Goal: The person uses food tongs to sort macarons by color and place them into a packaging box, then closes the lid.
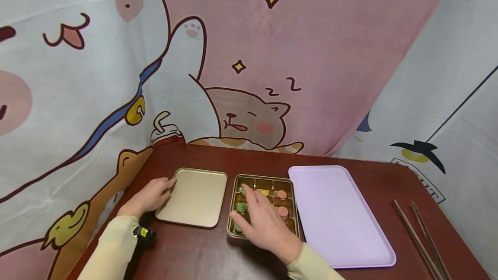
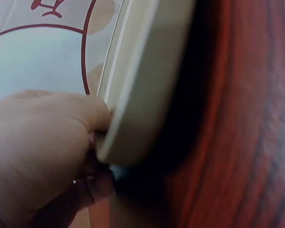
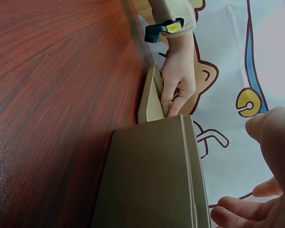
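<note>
My left hand [image 1: 154,194] pinches the left edge of a shallow gold metal lid [image 1: 196,198], which lies on the table left of a gold tin box [image 1: 236,240]. In the left wrist view, thumb and fingers close round the rim of the lid [image 2: 142,90]. Over the open box, my right hand [image 1: 264,221] is spread with fingers extended and holds nothing. Dividers split the box into compartments with small round pieces: green ones [image 1: 241,207] at left, a yellow one [image 1: 265,192] at the back, pink ones [image 1: 282,211] at right. My hand hides the middle and front compartments.
A lilac tray [image 1: 342,215] lies directly right of the box. Long metal tongs [image 1: 417,241] rest near the table's right side. The dark red wooden table [image 1: 186,252] backs onto a printed cat curtain [image 1: 253,116].
</note>
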A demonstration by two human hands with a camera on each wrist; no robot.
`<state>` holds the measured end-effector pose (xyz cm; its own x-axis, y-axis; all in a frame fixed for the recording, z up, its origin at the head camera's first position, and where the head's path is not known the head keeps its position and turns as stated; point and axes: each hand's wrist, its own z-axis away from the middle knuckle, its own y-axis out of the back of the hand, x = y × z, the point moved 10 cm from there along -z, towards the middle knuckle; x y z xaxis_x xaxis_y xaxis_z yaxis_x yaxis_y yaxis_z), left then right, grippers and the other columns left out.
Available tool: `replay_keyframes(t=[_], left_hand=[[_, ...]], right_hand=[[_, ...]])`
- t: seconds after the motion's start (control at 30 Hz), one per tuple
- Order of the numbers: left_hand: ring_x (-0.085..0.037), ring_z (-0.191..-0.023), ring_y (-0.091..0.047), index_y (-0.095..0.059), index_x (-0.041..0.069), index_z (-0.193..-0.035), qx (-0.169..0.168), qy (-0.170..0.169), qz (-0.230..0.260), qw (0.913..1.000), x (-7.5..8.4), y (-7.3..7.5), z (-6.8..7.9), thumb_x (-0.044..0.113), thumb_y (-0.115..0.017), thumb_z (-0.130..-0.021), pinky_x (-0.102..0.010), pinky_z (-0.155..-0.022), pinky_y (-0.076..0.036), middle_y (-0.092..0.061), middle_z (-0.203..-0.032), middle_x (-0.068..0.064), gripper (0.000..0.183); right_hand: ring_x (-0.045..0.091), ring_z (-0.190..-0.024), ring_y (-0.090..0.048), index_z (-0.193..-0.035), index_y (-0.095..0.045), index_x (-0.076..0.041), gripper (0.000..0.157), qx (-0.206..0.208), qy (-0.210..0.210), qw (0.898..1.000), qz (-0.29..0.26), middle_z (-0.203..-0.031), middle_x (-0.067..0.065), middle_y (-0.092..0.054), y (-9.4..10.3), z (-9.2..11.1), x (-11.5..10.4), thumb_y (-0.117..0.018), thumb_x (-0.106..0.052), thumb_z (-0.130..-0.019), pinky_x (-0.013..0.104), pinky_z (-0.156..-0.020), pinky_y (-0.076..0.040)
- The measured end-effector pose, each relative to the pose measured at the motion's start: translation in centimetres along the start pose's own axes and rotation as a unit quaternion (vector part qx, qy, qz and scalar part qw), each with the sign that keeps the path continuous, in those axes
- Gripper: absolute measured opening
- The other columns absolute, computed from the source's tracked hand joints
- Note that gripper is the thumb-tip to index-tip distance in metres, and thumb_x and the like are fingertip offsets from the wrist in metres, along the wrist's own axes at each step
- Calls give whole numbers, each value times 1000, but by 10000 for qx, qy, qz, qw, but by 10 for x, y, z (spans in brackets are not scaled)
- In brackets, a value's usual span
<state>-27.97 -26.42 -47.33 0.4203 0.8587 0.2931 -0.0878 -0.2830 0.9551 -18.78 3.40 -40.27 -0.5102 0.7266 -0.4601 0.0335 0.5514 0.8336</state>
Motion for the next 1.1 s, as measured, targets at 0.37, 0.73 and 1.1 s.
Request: replay_keyframes(t=[0.37,0.73,1.1], left_hand=[[-17,-87,-55,-56,-15,-142,428,123,220,9988,-9,14,11,-2,-65,-97,-36,-73,-49,-64,-93,-4,48],[-12,-78,-46,-54,-13,-145,667,-106,341,9971,13,42,11,-3,-63,-97,-27,-67,-40,-50,-81,4,49],[-9,-75,-44,-56,-10,-145,819,-511,540,9939,75,66,6,-3,-62,-97,-23,-63,-40,-45,-80,5,50]], right_hand=[[37,-127,-61,-160,-39,-3,78,-99,-12,9999,-33,-140,23,-59,-2,-2,-2,-64,-49,-102,54,-105,-54],[42,-137,-54,-160,-37,-2,79,-148,-64,9998,-85,-148,26,-55,-4,-4,-1,-62,-51,-103,57,-113,-47],[40,-139,-53,-165,-31,-6,76,-255,-279,9985,-401,-153,23,-53,-6,-4,2,-48,-54,-109,57,-111,-49]])
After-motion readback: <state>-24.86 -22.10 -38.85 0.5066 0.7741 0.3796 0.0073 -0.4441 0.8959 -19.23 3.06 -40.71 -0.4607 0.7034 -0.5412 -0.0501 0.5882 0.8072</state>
